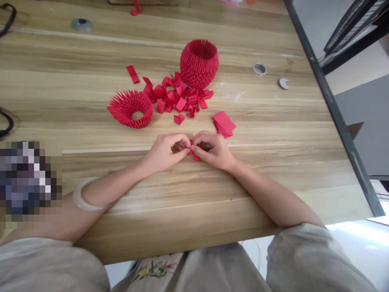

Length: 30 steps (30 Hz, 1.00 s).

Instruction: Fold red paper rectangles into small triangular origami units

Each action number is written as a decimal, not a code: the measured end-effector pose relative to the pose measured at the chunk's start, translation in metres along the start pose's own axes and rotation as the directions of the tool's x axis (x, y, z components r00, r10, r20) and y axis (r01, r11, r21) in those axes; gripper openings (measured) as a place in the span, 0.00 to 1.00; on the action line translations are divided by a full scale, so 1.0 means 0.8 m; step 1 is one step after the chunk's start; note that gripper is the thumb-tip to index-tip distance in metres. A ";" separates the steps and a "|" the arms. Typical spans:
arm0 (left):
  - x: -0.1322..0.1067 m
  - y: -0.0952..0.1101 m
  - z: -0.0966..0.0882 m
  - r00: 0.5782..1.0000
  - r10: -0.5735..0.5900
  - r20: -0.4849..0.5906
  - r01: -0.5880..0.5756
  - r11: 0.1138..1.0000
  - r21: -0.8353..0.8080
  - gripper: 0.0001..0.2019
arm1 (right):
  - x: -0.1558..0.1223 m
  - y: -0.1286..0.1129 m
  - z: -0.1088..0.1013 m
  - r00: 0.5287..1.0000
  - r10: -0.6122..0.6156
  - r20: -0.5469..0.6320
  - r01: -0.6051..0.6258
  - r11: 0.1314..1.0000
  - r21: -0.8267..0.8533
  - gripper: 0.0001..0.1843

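Both my left hand (pixel 168 151) and my right hand (pixel 215 149) pinch one small red paper piece (pixel 197 157) between thumbs and fingertips, low over the table. Part of the paper is hidden by my fingers. Just beyond my right hand lies a fanned stack of red paper slips (pixel 224 123). Ahead of my hands is a loose pile of folded red paper pieces (pixel 172 97). To its left sits a shallow ring-shaped bowl (pixel 129 109) made of folded red paper. Behind the pile's right end stands a rounder, taller red paper vase (pixel 199 67).
The wooden table (pixel 273 121) has a dark edge at right. On it lie a single red slip (pixel 133 74), a roll of tape (pixel 259 69), a grey crescent-shaped piece (pixel 284 83) and a grey cable grommet (pixel 82 25). A pixelated object (pixel 27 178) is at left.
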<state>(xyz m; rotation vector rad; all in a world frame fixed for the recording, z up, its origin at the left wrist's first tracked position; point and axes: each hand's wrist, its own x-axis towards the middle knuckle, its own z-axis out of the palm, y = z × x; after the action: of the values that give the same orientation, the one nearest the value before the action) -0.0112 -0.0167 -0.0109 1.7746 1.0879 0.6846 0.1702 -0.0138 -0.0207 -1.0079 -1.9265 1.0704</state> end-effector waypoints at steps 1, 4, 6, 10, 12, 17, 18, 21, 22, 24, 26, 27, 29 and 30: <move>0.000 -0.001 0.000 1.000 0.001 -0.001 -0.001 1.000 0.000 0.06 | 0.000 0.000 0.000 1.000 0.001 -0.001 -0.001 1.000 -0.002 0.04; 0.000 -0.001 0.000 1.000 0.006 -0.002 -0.006 1.000 0.004 0.06 | 0.000 0.001 0.000 1.000 -0.002 -0.006 0.002 1.000 -0.005 0.05; 0.000 -0.001 0.001 1.000 0.007 -0.002 -0.007 1.000 0.002 0.06 | 0.000 0.001 0.000 1.000 -0.005 -0.008 0.005 1.000 -0.003 0.05; 0.000 0.001 0.000 1.000 0.003 0.003 -0.003 1.000 -0.011 0.06 | 0.000 0.001 0.000 1.000 -0.007 -0.002 0.007 1.000 -0.006 0.06; 0.000 0.002 0.000 1.000 0.001 0.002 -0.001 1.000 -0.011 0.06 | 0.000 0.001 0.000 1.000 -0.010 0.001 0.010 1.000 -0.009 0.06; 0.000 0.002 0.000 1.000 -0.002 0.002 0.002 1.000 -0.006 0.06 | 0.000 0.001 -0.001 1.000 -0.010 0.007 0.010 1.000 -0.013 0.07; 0.000 0.002 0.000 1.000 -0.003 0.002 0.003 1.000 -0.006 0.06 | 0.000 0.001 -0.001 1.000 -0.008 0.008 0.008 1.000 -0.013 0.07; 0.000 0.003 0.000 1.000 -0.006 0.003 0.006 1.000 -0.005 0.06 | 0.000 0.001 -0.001 1.000 -0.004 0.009 0.004 1.000 -0.014 0.08; 0.000 0.003 0.000 1.000 -0.008 0.004 0.008 1.000 -0.005 0.06 | 0.000 0.000 -0.001 1.000 -0.005 0.009 0.005 1.000 -0.015 0.08; 0.000 0.003 0.000 1.000 -0.009 0.005 0.009 1.000 -0.001 0.06 | 0.000 0.000 -0.001 1.000 -0.008 0.007 0.008 1.000 -0.014 0.07; 0.000 0.003 0.000 1.000 -0.009 0.004 0.009 1.000 0.001 0.07 | 0.000 0.001 -0.001 1.000 -0.009 0.005 0.009 1.000 -0.012 0.07; 0.000 0.003 0.000 1.000 -0.009 0.003 0.009 1.000 0.001 0.07 | 0.000 0.001 -0.001 1.000 -0.009 0.005 0.009 1.000 -0.010 0.07; 0.000 0.002 0.000 1.000 -0.010 0.006 0.010 1.000 -0.001 0.07 | 0.000 0.001 0.000 1.000 -0.006 0.003 0.006 1.000 -0.005 0.07; 0.000 0.002 0.000 1.000 -0.012 0.008 0.012 1.000 -0.002 0.07 | 0.000 0.001 0.000 1.000 -0.005 0.003 0.005 1.000 -0.004 0.07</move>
<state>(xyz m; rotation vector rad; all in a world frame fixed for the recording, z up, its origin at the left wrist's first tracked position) -0.0106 -0.0171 -0.0092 1.7661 1.0908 0.6708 0.1709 -0.0137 -0.0214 -1.0035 -1.9331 1.0665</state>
